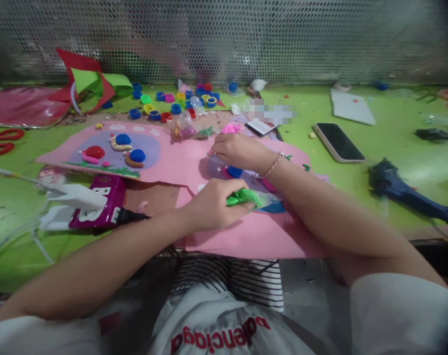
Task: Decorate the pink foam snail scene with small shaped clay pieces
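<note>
My left hand (220, 203) is closed round a clear plastic bag of bright green modelling clay (244, 197), low over the pink card. Farther back, my right hand (236, 149) reaches over the same card with its fingertips pinched together; what they hold, if anything, is too small to make out. Under both hands lies the pink card (224, 239) with a purple patch, where a snail with a blue shell (234, 172) shows in part. To the left, a matching pink card (172, 162) carries clay snails with red and blue shells and green clay grass.
A purple power strip (111, 195) with plugs and cables stands front left, near red scissors (5, 140). Several coloured caps (175, 108) lie along the back. A phone (338, 142) and a blue glue gun (408, 190) are on the right. Perforated metal (224, 44) closes the back.
</note>
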Action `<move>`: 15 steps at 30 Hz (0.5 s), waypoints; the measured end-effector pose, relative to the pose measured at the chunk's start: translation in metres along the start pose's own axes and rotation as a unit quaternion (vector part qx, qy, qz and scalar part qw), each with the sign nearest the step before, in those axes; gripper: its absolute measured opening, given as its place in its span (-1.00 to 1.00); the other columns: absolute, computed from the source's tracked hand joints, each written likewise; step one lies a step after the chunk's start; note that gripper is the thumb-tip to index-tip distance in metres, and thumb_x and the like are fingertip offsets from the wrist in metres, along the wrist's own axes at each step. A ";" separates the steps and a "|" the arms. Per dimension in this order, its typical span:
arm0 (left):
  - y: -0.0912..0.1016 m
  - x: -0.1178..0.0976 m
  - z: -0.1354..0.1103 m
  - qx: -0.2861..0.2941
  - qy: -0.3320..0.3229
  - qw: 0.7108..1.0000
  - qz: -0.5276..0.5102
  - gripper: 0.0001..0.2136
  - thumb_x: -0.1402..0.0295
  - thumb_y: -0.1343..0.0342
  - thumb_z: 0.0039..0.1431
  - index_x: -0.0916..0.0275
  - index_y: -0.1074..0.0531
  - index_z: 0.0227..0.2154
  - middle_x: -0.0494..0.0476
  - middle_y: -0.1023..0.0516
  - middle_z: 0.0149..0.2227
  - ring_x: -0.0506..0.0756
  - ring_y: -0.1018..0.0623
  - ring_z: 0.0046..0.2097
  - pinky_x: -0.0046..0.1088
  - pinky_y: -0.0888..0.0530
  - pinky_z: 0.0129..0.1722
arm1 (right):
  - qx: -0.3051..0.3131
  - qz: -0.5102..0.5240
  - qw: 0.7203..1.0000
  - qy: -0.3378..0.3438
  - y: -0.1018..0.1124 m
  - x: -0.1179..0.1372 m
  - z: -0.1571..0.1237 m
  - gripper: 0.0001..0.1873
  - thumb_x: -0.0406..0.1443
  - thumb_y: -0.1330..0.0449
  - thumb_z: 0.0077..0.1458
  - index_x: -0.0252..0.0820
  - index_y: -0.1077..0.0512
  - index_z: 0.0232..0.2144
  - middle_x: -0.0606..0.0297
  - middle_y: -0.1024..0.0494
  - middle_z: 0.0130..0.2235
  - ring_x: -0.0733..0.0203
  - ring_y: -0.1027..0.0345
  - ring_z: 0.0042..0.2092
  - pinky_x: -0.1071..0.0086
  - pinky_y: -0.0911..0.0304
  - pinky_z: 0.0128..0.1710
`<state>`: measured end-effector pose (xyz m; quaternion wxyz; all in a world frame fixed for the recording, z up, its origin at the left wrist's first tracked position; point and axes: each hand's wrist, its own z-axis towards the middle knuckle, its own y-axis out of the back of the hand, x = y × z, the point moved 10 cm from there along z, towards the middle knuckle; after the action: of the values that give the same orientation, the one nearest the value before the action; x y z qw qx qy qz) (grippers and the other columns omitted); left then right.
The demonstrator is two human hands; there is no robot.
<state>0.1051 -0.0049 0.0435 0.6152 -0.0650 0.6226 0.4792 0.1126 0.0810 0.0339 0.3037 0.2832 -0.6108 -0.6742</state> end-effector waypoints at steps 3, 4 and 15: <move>0.001 -0.001 0.000 -0.003 -0.004 1.000 0.004 -0.88 0.36 -0.08 0.03 0.30 -0.31 -0.50 -0.10 -0.25 -0.59 -0.10 -0.22 -0.53 -0.57 -0.17 -0.52 | -0.021 -0.018 0.999 -0.025 0.004 -0.006 -0.001 -0.78 -0.39 0.06 0.18 -0.33 -0.38 -0.34 0.12 -0.40 -0.28 0.25 -0.20 -0.32 0.40 -0.01 -0.37; 0.001 -0.001 0.000 -0.002 -0.004 1.000 0.006 -0.88 0.36 -0.08 0.03 0.30 -0.31 -0.50 -0.10 -0.25 -0.59 -0.10 -0.22 -0.53 -0.57 -0.17 -0.52 | -0.022 -0.018 0.999 -0.022 0.004 -0.006 -0.001 -0.80 -0.40 0.05 0.18 -0.33 -0.37 -0.34 0.12 -0.40 -0.27 0.25 -0.19 -0.32 0.40 -0.02 -0.37; 0.000 0.000 0.000 -0.003 -0.008 1.000 0.014 -0.89 0.36 -0.08 0.03 0.29 -0.32 -0.49 -0.09 -0.26 -0.60 -0.10 -0.23 -0.53 -0.56 -0.17 -0.52 | 0.000 -0.040 0.998 0.053 -0.010 0.004 0.002 -0.67 -0.32 0.17 0.28 -0.34 -0.37 -0.29 0.11 -0.36 -0.25 0.23 -0.19 -0.24 0.38 -0.07 -0.30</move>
<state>0.1050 -0.0053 0.0437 0.6130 -0.0546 0.6175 0.4899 0.1078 0.0804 0.0244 0.3087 0.3428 -0.5821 -0.6696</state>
